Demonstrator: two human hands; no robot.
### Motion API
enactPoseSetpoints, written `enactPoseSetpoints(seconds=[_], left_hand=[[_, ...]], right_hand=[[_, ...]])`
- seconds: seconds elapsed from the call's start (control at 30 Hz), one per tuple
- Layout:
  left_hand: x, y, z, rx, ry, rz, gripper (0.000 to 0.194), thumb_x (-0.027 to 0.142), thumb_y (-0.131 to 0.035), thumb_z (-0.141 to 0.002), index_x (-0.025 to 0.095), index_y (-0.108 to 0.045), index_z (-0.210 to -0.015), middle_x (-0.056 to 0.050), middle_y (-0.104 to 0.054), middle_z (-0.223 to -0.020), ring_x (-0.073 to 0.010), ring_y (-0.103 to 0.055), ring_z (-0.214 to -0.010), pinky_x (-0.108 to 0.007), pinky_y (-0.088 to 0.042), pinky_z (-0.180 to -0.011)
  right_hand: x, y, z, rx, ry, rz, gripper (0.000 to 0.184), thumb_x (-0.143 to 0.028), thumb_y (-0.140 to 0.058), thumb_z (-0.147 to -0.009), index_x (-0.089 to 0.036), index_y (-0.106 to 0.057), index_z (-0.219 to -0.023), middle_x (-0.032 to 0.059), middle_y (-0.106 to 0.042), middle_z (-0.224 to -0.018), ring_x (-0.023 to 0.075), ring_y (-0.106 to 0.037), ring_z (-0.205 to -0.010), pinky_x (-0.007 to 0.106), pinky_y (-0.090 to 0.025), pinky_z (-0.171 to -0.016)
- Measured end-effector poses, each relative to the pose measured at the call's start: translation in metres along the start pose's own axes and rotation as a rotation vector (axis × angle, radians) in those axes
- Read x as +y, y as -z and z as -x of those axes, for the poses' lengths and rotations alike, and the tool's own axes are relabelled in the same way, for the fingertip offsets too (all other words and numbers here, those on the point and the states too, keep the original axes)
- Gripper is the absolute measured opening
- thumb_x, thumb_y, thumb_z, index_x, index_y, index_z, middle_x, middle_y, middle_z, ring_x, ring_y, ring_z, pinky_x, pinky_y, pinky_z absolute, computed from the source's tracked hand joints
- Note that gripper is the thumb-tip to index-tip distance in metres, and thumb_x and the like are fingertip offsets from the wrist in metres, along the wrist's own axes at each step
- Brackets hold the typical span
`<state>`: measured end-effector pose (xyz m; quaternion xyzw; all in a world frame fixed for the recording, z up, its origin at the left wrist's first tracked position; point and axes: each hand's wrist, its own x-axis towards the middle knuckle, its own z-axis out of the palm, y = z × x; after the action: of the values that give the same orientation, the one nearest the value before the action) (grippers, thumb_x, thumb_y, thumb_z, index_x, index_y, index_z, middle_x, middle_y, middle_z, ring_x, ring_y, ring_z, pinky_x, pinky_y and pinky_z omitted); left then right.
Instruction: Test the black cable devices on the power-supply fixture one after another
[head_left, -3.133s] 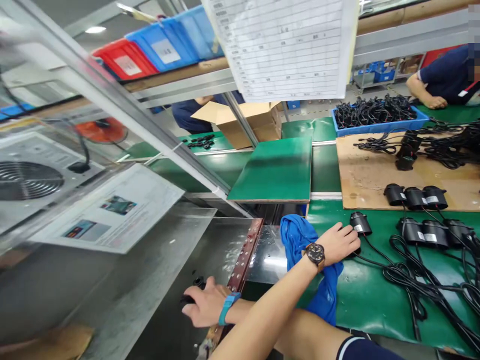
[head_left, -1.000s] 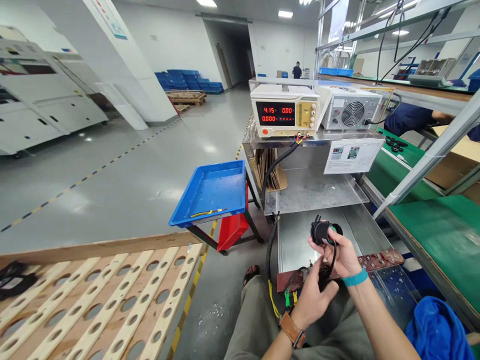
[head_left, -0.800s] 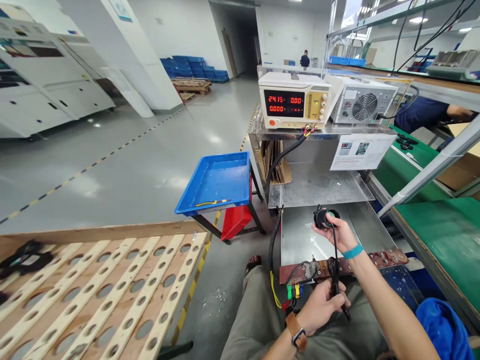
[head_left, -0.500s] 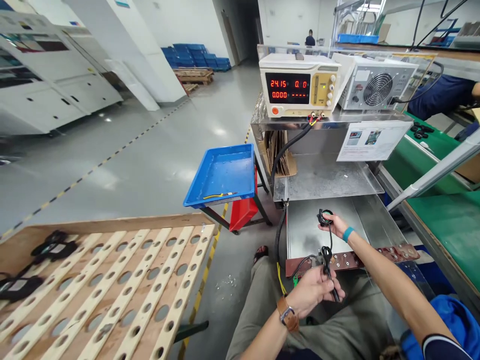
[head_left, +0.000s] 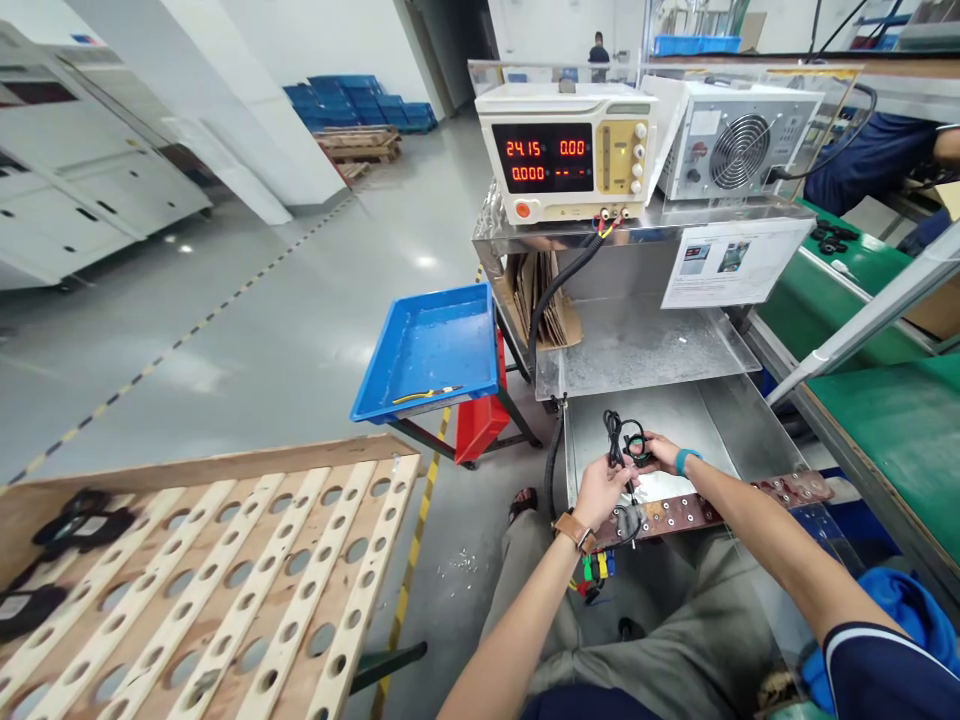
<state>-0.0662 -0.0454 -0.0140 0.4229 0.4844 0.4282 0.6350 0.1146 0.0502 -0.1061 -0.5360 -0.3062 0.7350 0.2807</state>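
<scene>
My right hand (head_left: 661,453), with a teal wristband, is closed on a small round black device (head_left: 636,441) held over the steel tray (head_left: 675,410). My left hand (head_left: 596,488), with a brown watch, is closed right beside it and pinches a loop of the device's black cable (head_left: 611,428). Both hands hover just above the brown terminal bar (head_left: 720,505), from which coloured leads hang near my knees.
A power supply (head_left: 566,150) reading 24.15 and a fan unit (head_left: 739,140) stand on the steel shelf above. A blue tray (head_left: 427,350) is on the left, a perforated wooden rack (head_left: 225,580) lower left. A green conveyor (head_left: 885,410) and blue cloth (head_left: 900,600) lie right.
My left hand has come up from my lap with the cable to meet my right hand. The cable, stretched between the hands before, is now looped at the device.
</scene>
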Motion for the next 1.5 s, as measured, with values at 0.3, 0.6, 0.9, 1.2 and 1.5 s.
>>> enactPoseSetpoints(seconds=[0.3,0.6,0.9,1.2,1.5], left_hand=[[0.001,-0.001,-0.003,-0.057,0.226,0.146,0.029,0.025,-0.079,-0.073,0.011,-0.059,-0.089,-0.005,-0.068,-0.074,-0.0144,-0.068,-0.065,-0.027,-0.055,-0.064],[-0.008,0.001,0.000,-0.042,0.184,0.181,0.040,0.034,-0.082,-0.070,0.011,-0.059,-0.093,-0.005,-0.068,-0.077,-0.0150,-0.068,-0.068,-0.027,-0.056,-0.066],[-0.012,0.004,-0.002,-0.063,0.167,0.182,0.041,0.037,-0.082,-0.069,0.012,-0.059,-0.093,-0.006,-0.068,-0.078,-0.0160,-0.068,-0.068,-0.029,-0.055,-0.066],[-0.014,0.004,-0.003,-0.069,0.156,0.146,0.046,0.041,-0.081,-0.066,0.013,-0.058,-0.093,-0.005,-0.067,-0.078,-0.0160,-0.067,-0.068,-0.030,-0.055,-0.068],[-0.014,0.004,-0.001,-0.060,0.151,0.166,0.054,0.047,-0.083,-0.060,0.013,-0.057,-0.094,-0.005,-0.067,-0.079,-0.0159,-0.066,-0.069,-0.030,-0.055,-0.069]], right_hand=[[0.001,0.001,0.000,0.006,0.002,-0.016,0.038,-0.016,-0.074,-0.074,-0.017,-0.055,-0.107,0.0050,-0.063,-0.083,0.0208,-0.065,-0.066,0.034,-0.061,-0.058],[0.000,-0.004,0.003,-0.001,0.037,-0.081,0.034,-0.012,-0.075,-0.072,-0.017,-0.056,-0.100,0.0025,-0.061,-0.082,0.0183,-0.063,-0.070,0.036,-0.062,-0.067],[-0.002,-0.001,-0.003,-0.010,0.049,-0.118,0.031,-0.013,-0.072,-0.075,-0.017,-0.055,-0.100,0.0031,-0.061,-0.083,0.0187,-0.062,-0.071,0.039,-0.062,-0.065],[0.003,0.001,-0.008,0.007,0.068,-0.111,0.030,-0.009,-0.067,-0.073,-0.018,-0.054,-0.098,0.0013,-0.059,-0.081,0.0171,-0.062,-0.068,0.039,-0.062,-0.068],[0.010,0.002,-0.012,-0.035,0.070,-0.091,0.029,-0.014,-0.072,-0.073,-0.018,-0.054,-0.096,0.0026,-0.061,-0.084,0.0180,-0.063,-0.071,0.039,-0.062,-0.069]])
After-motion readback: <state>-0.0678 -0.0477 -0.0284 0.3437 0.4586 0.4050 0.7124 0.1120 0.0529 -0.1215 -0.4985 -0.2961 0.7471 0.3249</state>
